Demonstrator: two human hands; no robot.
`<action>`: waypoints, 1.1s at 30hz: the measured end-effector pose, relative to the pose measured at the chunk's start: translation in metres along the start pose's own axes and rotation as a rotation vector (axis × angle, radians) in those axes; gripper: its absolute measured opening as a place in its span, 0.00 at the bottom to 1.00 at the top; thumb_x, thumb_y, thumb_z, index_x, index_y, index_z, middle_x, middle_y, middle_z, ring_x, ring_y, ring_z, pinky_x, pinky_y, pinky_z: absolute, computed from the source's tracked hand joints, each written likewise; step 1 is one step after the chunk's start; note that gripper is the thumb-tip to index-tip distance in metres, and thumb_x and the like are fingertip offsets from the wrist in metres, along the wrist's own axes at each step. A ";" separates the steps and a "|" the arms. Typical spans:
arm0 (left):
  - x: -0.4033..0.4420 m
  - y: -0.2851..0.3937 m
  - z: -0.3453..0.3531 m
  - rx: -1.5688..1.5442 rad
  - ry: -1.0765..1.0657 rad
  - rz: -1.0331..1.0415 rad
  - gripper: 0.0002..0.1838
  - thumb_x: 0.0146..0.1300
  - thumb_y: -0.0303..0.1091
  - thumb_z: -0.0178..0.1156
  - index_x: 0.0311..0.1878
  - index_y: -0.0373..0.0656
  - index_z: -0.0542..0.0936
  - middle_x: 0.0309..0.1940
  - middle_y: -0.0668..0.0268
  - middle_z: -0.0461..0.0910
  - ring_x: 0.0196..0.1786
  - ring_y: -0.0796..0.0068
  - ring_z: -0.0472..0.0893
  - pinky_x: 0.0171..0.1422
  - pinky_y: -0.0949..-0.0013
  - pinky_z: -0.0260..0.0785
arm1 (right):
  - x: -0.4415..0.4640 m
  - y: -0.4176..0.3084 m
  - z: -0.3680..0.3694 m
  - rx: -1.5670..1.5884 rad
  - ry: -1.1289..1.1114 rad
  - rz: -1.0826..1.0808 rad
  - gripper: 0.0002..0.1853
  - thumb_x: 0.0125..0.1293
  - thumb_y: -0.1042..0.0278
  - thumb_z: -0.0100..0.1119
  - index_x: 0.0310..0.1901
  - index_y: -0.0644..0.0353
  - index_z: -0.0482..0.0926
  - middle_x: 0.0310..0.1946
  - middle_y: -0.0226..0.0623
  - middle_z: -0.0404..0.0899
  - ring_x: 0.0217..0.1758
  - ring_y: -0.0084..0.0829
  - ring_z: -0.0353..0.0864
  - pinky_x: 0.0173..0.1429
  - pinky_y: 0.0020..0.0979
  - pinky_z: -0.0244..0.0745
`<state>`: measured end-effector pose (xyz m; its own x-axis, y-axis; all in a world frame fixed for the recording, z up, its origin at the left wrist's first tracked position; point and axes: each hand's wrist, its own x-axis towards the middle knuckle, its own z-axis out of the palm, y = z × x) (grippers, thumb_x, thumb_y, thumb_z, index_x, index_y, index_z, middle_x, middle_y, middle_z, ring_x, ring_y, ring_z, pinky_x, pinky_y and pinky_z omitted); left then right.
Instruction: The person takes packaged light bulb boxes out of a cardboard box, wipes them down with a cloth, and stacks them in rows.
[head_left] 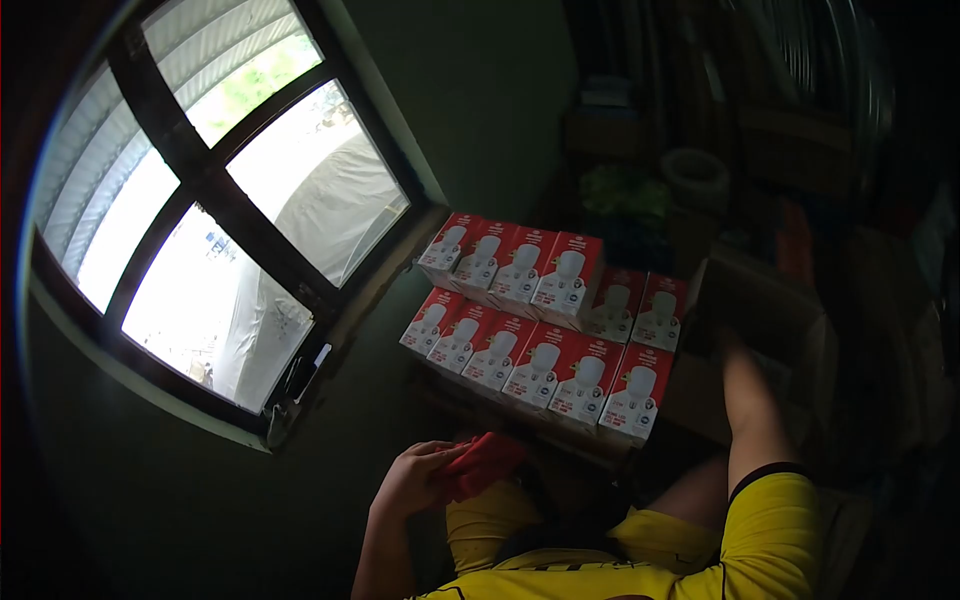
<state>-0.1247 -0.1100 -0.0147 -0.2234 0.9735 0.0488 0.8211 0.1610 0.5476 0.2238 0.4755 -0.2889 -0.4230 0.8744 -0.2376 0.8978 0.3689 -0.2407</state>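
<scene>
My left hand [425, 474] is closed on a red object [482, 466], held low in front of my body. My right arm reaches into an open cardboard box [820, 345] on the right, and my right hand [722, 342] is dark and blurred there, its fingers hidden. Between my arms and the window, several red and white bulb boxes [543, 366] stand in rows. Behind the front row, more boxes [568, 278] stand side by side, four of them higher than the two at the right.
A barred window [212, 160] fills the left, with a small dark object [308, 370] at its sill. Toward the back, in shadow, are a round container [695, 172], a green item [622, 190] and cardboard boxes [795, 145].
</scene>
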 end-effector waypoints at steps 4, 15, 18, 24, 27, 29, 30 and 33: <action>0.001 0.017 -0.007 -0.005 0.025 0.048 0.29 0.45 0.26 0.71 0.57 0.49 0.84 0.49 0.59 0.85 0.51 0.59 0.84 0.57 0.61 0.78 | -0.003 -0.003 -0.013 0.221 0.003 0.017 0.21 0.75 0.56 0.44 0.61 0.59 0.77 0.52 0.51 0.81 0.55 0.46 0.82 0.61 0.47 0.78; -0.003 0.010 0.002 -0.187 0.382 -0.014 0.23 0.51 0.26 0.73 0.53 0.40 0.84 0.49 0.52 0.84 0.51 0.61 0.85 0.56 0.63 0.78 | -0.004 0.027 -0.052 0.246 0.560 -0.354 0.38 0.61 0.54 0.70 0.68 0.61 0.65 0.64 0.48 0.72 0.67 0.39 0.71 0.69 0.39 0.69; -0.006 -0.009 0.012 -0.306 0.483 -0.050 0.20 0.57 0.27 0.69 0.54 0.34 0.82 0.47 0.55 0.84 0.52 0.63 0.84 0.58 0.64 0.75 | -0.089 0.007 -0.120 0.752 0.451 -0.218 0.50 0.48 0.64 0.80 0.72 0.59 0.60 0.67 0.43 0.69 0.71 0.37 0.66 0.74 0.36 0.61; 0.028 0.052 0.030 -0.684 0.672 0.080 0.34 0.62 0.25 0.60 0.72 0.37 0.64 0.64 0.55 0.72 0.65 0.64 0.74 0.68 0.62 0.68 | -0.289 -0.057 -0.210 1.282 0.425 -0.546 0.51 0.48 0.65 0.80 0.74 0.55 0.61 0.69 0.37 0.68 0.73 0.33 0.65 0.74 0.34 0.62; 0.043 0.070 0.053 -1.089 0.512 0.106 0.37 0.59 0.23 0.59 0.73 0.39 0.62 0.68 0.55 0.69 0.68 0.62 0.72 0.71 0.60 0.67 | -0.342 -0.096 -0.179 1.484 0.346 -0.712 0.53 0.49 0.59 0.80 0.75 0.57 0.59 0.72 0.36 0.65 0.74 0.35 0.63 0.76 0.37 0.61; 0.044 0.068 0.081 -1.240 0.323 0.048 0.38 0.59 0.25 0.61 0.74 0.40 0.61 0.69 0.55 0.67 0.69 0.60 0.70 0.73 0.58 0.65 | -0.356 -0.133 -0.150 1.677 0.132 -0.708 0.51 0.52 0.57 0.78 0.75 0.58 0.59 0.72 0.36 0.65 0.74 0.33 0.63 0.75 0.37 0.62; 0.045 0.088 0.090 -1.389 0.184 0.113 0.42 0.56 0.29 0.66 0.75 0.40 0.59 0.69 0.56 0.67 0.70 0.61 0.69 0.74 0.58 0.61 | -0.363 -0.152 -0.138 1.795 -0.005 -0.669 0.50 0.53 0.56 0.77 0.75 0.58 0.59 0.71 0.37 0.65 0.74 0.32 0.63 0.74 0.37 0.63; 0.042 0.103 0.119 -1.391 -0.204 0.302 0.57 0.48 0.37 0.77 0.77 0.39 0.52 0.69 0.56 0.64 0.73 0.61 0.64 0.78 0.57 0.54 | -0.369 -0.178 -0.099 1.653 -0.166 -0.824 0.38 0.64 0.62 0.69 0.73 0.56 0.60 0.66 0.37 0.69 0.70 0.28 0.66 0.71 0.35 0.65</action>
<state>0.0127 -0.0331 -0.0553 0.0387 0.9662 0.2550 -0.3737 -0.2227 0.9004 0.2321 0.1182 -0.0650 -0.7350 0.5818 0.3482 -0.4905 -0.1016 -0.8655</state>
